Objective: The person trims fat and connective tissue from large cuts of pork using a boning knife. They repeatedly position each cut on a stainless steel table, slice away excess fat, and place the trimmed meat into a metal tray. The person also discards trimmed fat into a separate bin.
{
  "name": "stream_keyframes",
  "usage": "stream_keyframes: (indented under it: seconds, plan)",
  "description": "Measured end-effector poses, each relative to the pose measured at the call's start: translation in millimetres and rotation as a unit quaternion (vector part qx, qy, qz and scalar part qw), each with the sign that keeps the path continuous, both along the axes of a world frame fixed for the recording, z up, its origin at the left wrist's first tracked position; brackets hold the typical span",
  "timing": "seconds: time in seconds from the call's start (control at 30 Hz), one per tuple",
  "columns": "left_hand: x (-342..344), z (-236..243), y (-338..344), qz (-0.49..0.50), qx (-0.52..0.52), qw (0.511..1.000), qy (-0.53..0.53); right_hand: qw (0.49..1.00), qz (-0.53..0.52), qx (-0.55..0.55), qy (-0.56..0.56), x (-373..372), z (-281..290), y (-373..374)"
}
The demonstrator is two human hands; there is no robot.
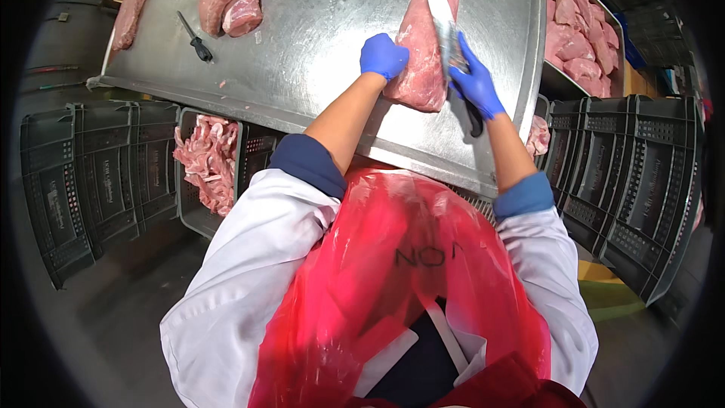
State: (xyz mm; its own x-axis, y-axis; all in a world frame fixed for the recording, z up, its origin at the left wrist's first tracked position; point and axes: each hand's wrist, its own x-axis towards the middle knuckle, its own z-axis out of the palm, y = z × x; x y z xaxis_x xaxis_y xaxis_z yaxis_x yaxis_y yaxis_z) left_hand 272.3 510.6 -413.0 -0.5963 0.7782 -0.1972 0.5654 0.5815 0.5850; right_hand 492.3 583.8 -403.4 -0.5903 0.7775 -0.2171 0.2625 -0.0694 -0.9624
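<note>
A long slab of pink meat (421,60) lies lengthwise on the steel table (302,7). My left hand (384,56), in a blue glove, has its fingers curled against the meat's left side. My right hand (474,85), also gloved, is closed round a knife (439,9); its pale blade lies along the top of the meat, pointing away from me, and a black handle end shows below the hand. Farther left are a black-handled tool (198,49), a curved piece of meat (215,7) resting against a thicker piece (243,15), and a thin strip of meat (132,11).
A tray of meat pieces (574,30) stands at the back right. Below the table's left edge, a crate (208,162) holds trimmings, with more dark crates (83,174) beside it. More meat (538,136) and crates (627,174) are at the right. The table's front rim (317,121) runs before me.
</note>
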Motion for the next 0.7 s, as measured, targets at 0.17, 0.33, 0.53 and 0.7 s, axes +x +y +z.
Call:
stream_keyframes:
  seconds: [0.17, 0.33, 0.53, 0.7]
  plan:
    - [0.5, -7.9, -7.7, 0.025, 0.045, 0.999, -0.002, 0.956, 0.232, 0.022, -0.178, -32.2, 20.0, 16.1]
    - [-4.0, -13.5, -30.3, 0.074, 0.194, 0.978, 0.002, 0.903, 0.360, -0.032, -0.233, 24.0, 51.8, 24.3]
    - [-6.5, -13.3, -39.2, 0.042, 0.230, 0.965, -0.116, 0.903, 0.338, 0.093, -0.248, 3.8, 39.7, 8.5]
    - [-36.6, -35.2, -84.9, 0.127, 0.233, 0.957, -0.114, 0.904, 0.342, 0.017, -0.258, 141.3, 69.8, -36.0]
